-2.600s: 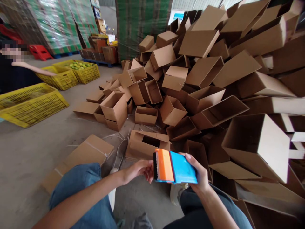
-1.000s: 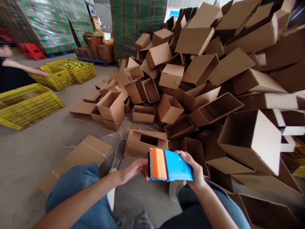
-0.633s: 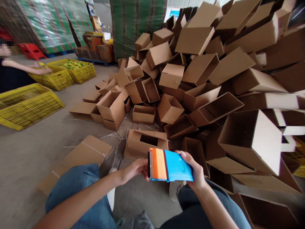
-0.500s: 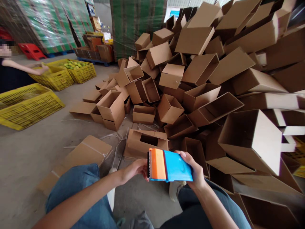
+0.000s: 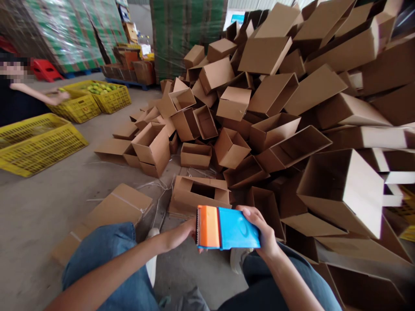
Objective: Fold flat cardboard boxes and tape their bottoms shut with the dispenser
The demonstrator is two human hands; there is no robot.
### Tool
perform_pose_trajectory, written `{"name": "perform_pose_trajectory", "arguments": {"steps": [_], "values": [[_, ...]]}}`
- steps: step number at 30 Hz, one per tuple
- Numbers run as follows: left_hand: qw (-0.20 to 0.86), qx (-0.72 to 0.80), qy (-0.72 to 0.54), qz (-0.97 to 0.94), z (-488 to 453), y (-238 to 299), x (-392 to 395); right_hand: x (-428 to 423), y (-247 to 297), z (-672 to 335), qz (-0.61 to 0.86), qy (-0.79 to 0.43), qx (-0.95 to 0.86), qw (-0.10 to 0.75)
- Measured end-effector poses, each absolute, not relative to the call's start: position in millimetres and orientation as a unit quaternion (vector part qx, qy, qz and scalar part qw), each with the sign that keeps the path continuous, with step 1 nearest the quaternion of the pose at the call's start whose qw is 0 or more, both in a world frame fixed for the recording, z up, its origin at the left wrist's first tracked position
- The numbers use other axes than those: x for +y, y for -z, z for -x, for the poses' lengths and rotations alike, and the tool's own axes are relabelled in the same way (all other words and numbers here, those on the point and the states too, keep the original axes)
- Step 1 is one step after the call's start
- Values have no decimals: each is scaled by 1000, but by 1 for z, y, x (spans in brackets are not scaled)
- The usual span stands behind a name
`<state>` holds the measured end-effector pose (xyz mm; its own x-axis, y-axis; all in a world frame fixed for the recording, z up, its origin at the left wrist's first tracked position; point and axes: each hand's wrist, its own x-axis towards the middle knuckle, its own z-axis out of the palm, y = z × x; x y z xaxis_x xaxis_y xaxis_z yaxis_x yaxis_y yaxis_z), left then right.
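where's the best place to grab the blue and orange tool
Probably its blue end, coming from the right as the right hand does: that part is broad and flat-faced, while the toothed edge beyond the orange part faces left and looks worth avoiding.

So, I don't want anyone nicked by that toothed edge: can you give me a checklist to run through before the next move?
1. Right hand has hold of the blue and orange tool: ok, it grips the blue end.
2. Left hand well away from the toothed edge: not ok, the fingers are close by.
3. Left fingertips free of the tool: cannot tell, they are partly hidden behind it.
4. Floor ahead free of loose straps: not ok, some lie there.
5. Co-worker's hand away from the tool: ok, it is over at a yellow crate.
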<state>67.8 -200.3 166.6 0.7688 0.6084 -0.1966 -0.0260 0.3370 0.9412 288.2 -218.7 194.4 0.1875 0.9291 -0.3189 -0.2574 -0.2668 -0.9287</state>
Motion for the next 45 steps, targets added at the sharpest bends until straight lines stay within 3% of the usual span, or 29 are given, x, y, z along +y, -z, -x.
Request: {"name": "perform_pose_trajectory", "arguments": {"steps": [32, 45], "values": [[792, 327, -245, -453, -67, -147, -203, -214, -189, -292, 545, -576, -357, 494], [841, 274, -325, -334, -79, -136, -212, -213, -193, -286, 599, -549, -199, 549]]}}
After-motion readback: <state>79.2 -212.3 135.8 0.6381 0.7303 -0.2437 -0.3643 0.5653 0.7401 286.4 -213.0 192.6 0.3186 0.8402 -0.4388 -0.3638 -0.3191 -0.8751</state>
